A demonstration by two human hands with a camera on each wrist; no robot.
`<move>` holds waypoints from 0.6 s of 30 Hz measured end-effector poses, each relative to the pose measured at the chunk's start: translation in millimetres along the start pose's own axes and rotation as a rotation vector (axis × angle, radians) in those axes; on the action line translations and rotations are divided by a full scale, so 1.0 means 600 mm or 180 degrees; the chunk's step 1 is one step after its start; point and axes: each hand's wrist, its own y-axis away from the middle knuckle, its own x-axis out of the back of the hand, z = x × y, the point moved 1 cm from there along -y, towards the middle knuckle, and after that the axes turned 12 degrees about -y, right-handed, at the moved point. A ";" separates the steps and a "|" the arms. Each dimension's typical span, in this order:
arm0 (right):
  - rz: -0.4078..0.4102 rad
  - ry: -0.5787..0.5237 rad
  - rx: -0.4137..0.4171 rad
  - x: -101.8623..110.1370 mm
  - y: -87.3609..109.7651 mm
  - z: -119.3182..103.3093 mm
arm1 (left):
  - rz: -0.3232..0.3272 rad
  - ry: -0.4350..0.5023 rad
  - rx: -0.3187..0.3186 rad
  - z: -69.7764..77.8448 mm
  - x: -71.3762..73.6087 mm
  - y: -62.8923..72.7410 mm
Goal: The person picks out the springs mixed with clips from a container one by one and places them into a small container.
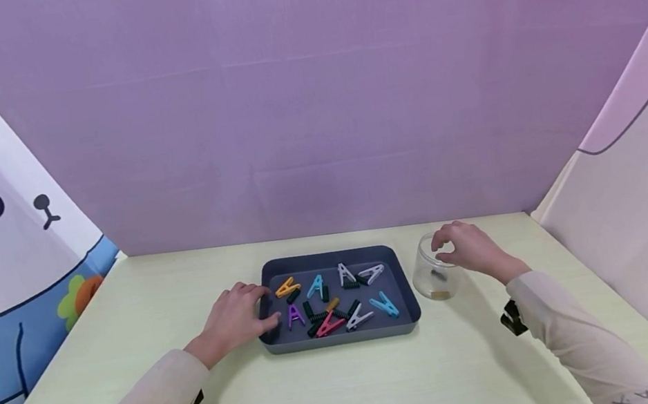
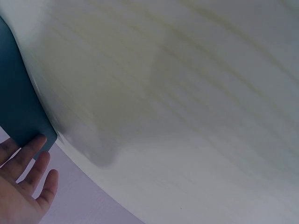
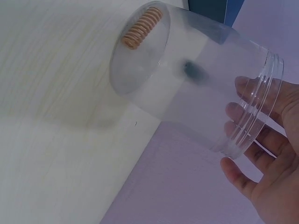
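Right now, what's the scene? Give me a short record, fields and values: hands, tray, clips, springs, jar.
left hand: at tray's left end, fingers against it
right hand: at jar's mouth, fingers loose, nothing visible between them
tray: on table, holds clips and springs
clips: eight; three white, two blue, one each yellow, purple, red
springs: several dark, one brown
jar: upright, right of tray, no lid on
jar contents: brown spring on bottom; dark thing higher, blurred, possibly falling

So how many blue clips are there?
2: one blue clip in the tray's back half, left of centre; another blue clip towards the front right of the tray.
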 end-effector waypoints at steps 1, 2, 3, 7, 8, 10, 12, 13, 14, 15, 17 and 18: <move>0.0003 -0.0008 0.0000 0.000 0.000 0.000 | 0.0004 0.0000 -0.0003 0.000 0.000 0.000; 0.0004 -0.0018 -0.0001 0.000 0.001 0.000 | 0.0004 -0.0006 -0.0004 0.000 -0.001 0.000; 0.0006 -0.0028 -0.0004 0.000 0.001 0.000 | -0.0001 -0.0011 -0.0006 -0.001 -0.002 -0.001; 0.0005 -0.0064 -0.0011 -0.003 0.000 0.005 | -0.0014 -0.0030 -0.0008 -0.001 -0.006 -0.002; 0.0003 -0.0073 -0.0012 -0.004 0.000 0.006 | -0.0016 -0.0035 -0.0009 0.000 -0.006 -0.003; 0.0002 -0.0090 -0.0016 -0.005 -0.001 0.008 | -0.0016 -0.0041 -0.0011 0.000 -0.007 -0.004; 0.0002 -0.0094 -0.0016 -0.006 -0.001 0.010 | -0.0014 -0.0041 -0.0012 0.000 -0.008 -0.004; 0.0005 -0.0096 -0.0019 -0.007 -0.001 0.011 | -0.0012 -0.0044 -0.0013 0.000 -0.008 -0.005; 0.0008 -0.0094 -0.0019 -0.007 -0.002 0.011 | -0.0014 -0.0048 -0.0014 0.001 -0.009 -0.005; 0.0014 -0.0096 -0.0018 -0.007 -0.003 0.012 | -0.0016 -0.0053 -0.0015 0.001 -0.009 -0.005; 0.0037 -0.0097 -0.0004 -0.008 -0.005 0.012 | -0.0029 -0.0064 -0.0010 0.001 -0.009 -0.006; 0.0051 -0.0108 0.0002 -0.008 -0.006 0.012 | -0.0034 -0.0071 -0.0009 0.001 -0.009 -0.006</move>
